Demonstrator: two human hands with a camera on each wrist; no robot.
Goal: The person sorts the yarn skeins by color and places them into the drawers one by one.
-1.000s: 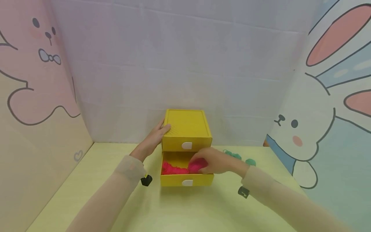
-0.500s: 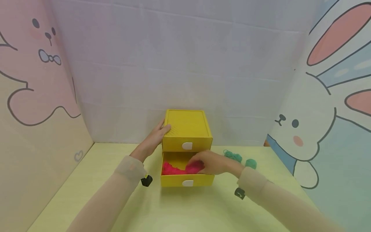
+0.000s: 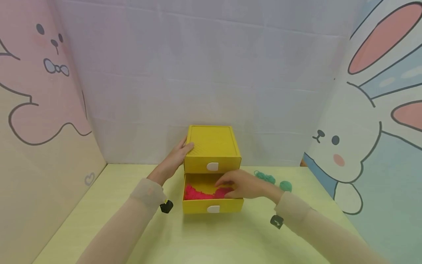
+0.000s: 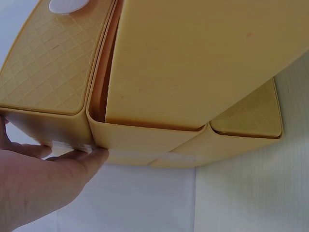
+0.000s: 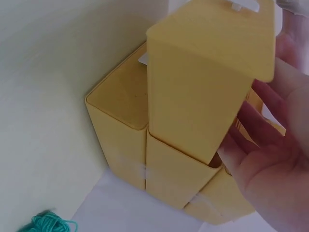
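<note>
A yellow drawer cabinet (image 3: 214,141) with three tiers stands against the back wall; its middle drawer (image 3: 196,207) is pulled out. My left hand (image 3: 174,159) holds the cabinet's upper left side, thumb over the top edge and fingers against the side wall. In the drawer lie a loose heap of pink yarn (image 3: 197,193) on the left and a pink yarn ball (image 3: 221,193) on the right. My right hand (image 3: 245,183) reaches over the drawer's right wall, its loosely bent fingers spread above the ball and partly hiding it. The right wrist view shows these fingers inside the drawer.
On the table right of the cabinet lie a green yarn skein (image 3: 265,177) and a green yarn ball (image 3: 285,186). A white cloth wall (image 3: 138,110) rises behind, and printed panels with a rabbit (image 3: 349,146) and a pink animal (image 3: 49,102) flank the table.
The pink ball has gone lower into the drawer, and my right fingers have loosened and lifted slightly from it. My left hand stays where it was.
</note>
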